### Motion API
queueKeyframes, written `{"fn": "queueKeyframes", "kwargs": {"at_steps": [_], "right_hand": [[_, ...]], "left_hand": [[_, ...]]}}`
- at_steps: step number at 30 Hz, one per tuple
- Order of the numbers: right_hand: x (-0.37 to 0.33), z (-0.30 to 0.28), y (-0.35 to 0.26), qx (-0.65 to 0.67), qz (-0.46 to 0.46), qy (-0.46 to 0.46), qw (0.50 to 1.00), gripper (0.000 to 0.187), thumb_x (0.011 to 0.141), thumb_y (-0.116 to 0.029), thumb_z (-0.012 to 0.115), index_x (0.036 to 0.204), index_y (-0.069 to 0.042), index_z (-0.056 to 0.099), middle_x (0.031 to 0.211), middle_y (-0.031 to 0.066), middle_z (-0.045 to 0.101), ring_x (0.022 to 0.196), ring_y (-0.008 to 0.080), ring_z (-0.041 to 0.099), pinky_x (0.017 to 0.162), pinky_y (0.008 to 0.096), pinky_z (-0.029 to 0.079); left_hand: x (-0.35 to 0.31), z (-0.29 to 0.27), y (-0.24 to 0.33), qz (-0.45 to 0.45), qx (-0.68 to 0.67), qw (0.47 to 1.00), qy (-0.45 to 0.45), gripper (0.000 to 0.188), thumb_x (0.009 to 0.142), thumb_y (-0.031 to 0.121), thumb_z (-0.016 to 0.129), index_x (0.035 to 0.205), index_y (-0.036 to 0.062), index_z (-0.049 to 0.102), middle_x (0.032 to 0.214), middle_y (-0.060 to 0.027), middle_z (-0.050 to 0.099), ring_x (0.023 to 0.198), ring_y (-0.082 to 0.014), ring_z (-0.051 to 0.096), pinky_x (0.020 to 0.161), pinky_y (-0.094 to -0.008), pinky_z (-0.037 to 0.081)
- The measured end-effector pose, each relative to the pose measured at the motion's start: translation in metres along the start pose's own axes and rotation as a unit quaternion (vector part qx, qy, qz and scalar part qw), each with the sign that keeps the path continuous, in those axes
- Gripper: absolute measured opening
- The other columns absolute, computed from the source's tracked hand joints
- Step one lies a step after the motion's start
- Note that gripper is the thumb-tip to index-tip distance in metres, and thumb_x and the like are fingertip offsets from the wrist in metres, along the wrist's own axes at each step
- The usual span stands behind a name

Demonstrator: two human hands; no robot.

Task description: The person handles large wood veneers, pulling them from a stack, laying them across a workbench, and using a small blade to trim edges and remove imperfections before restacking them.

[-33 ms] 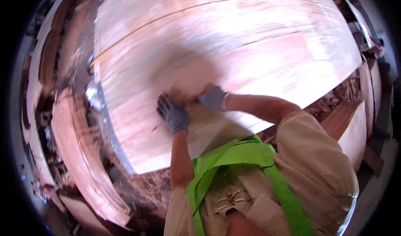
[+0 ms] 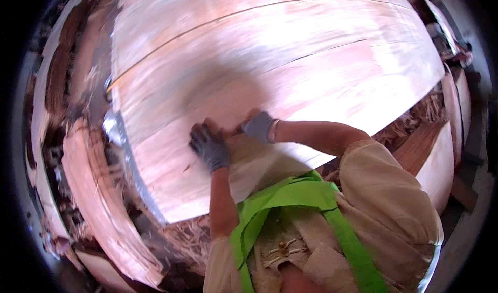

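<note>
Pale pinkish wood veneer sheets (image 2: pixel 316 91) lie spread out in front of me. My left hand (image 2: pixel 209 147), in a grey glove with bare fingertips, rests on the veneer with its fingers spread. Just to its right is my right hand (image 2: pixel 258 127), gloved the same way, with its fingers curled down at the sheet. A small dark shape shows by its fingertips, too blurred to name. Both hands are close to each other near a seam in the veneer, and my shadow falls around them.
A thin yellowish line (image 2: pixel 181 33) crosses the sheets farther off. Stacked veneer strips (image 2: pixel 98 199) stand at the left, a thicker stack (image 2: pixel 425 163) at the right. Wood shreds (image 2: pixel 189 238) litter the ground along the near edge. Silvery wrapping (image 2: pixel 112 127) sits at the sheet's left edge.
The view has shifted slightly, and the sheets sit a little farther left in it. Both hands stay low at the veneer, with the left hand a touch farther from the right.
</note>
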State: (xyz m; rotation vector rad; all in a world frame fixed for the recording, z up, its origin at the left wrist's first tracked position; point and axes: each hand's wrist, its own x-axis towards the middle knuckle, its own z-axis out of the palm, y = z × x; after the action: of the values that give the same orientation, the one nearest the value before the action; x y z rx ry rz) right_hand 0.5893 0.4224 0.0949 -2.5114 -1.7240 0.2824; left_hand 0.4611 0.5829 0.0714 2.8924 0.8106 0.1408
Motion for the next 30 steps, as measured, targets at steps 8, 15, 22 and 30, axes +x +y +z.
{"fn": "queueKeyframes", "kwargs": {"at_steps": [8,15,22,30], "right_hand": [[-0.072,-0.046,0.138,0.120,-0.009,0.073,0.990,0.021,0.087,-0.028,0.054,0.099,-0.021,0.070,0.089,0.0074,0.067,0.083,0.0243,0.064,0.070,0.0357,0.049],[-0.120,-0.082,0.285,0.101,0.103,-0.081,0.986,0.046,0.080,-0.050,0.063,0.085,-0.004,0.056,0.086,0.0139,0.057,0.086,0.0288,0.056,0.071,0.0395,0.044],[-0.174,-0.077,0.375,0.066,0.136,-0.116,0.982,0.013,0.086,-0.019,0.055,0.086,-0.007,0.049,0.078,0.0082,0.063,0.069,0.0275,0.062,0.057,0.0372,0.048],[-0.190,-0.075,0.373,-0.040,0.033,0.125,0.991,0.013,0.081,-0.015,0.059,0.092,-0.011,0.054,0.083,0.0073,0.055,0.064,0.0290,0.058,0.060,0.0420,0.045]], "left_hand": [[0.003,0.011,0.004,0.007,0.080,0.997,0.017,0.055,0.091,0.033,0.043,0.143,0.0218,0.031,0.147,-0.0213,0.023,0.135,-0.0397,0.022,0.108,-0.0536,0.016],[0.005,0.012,0.010,-0.003,0.099,0.995,0.009,0.055,0.091,0.034,0.045,0.142,0.0190,0.032,0.148,-0.0223,0.022,0.134,-0.0410,0.024,0.107,-0.0542,0.018],[0.006,0.015,0.009,0.010,0.110,0.994,0.025,0.054,0.092,0.033,0.042,0.142,0.0175,0.032,0.148,-0.0221,0.020,0.134,-0.0410,0.023,0.107,-0.0540,0.018],[0.004,0.011,0.009,0.003,0.095,0.995,0.018,0.054,0.091,0.032,0.044,0.142,0.0187,0.032,0.148,-0.0219,0.021,0.134,-0.0406,0.023,0.107,-0.0538,0.018]]}}
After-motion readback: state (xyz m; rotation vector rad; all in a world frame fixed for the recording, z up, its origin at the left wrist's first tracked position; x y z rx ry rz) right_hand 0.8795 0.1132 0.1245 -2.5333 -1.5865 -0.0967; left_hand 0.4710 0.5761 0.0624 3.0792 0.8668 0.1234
